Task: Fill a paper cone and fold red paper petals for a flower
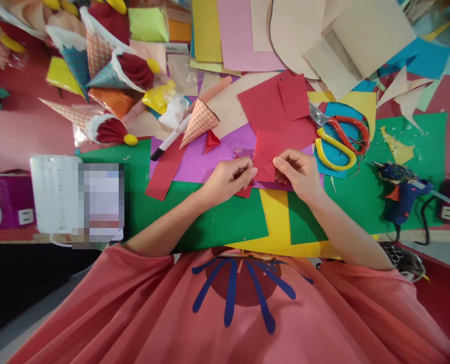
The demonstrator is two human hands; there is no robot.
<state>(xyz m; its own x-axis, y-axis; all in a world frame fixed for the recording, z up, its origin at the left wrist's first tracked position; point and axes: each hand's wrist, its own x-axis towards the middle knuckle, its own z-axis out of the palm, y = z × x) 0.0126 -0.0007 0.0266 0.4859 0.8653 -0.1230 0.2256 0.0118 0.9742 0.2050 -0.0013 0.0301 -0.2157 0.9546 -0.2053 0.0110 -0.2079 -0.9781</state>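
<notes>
A small rectangle of red paper (265,151) stands between my two hands, over the purple sheet. My right hand (299,172) pinches its right edge with thumb and forefinger. At the left edge, the thumb and bent fingers of my left hand (230,177) close on it; part of the grip is hidden. Under my left hand a bit of another red piece shows. Behind the rectangle lie a larger red sheet (264,103) and a smaller red square (293,96). To the left rest a checkered paper cone (199,121), a little folded red piece (211,140) and a red strip (166,174).
Orange-handled scissors (346,131) and yellow-handled scissors (336,154) lie right of my hands. A blue glue gun (399,202) sits farther right, with its cable. Several finished cone bouquets (114,73) crowd the back left. A marker (169,141) and a blurred-out phone (101,202) are left.
</notes>
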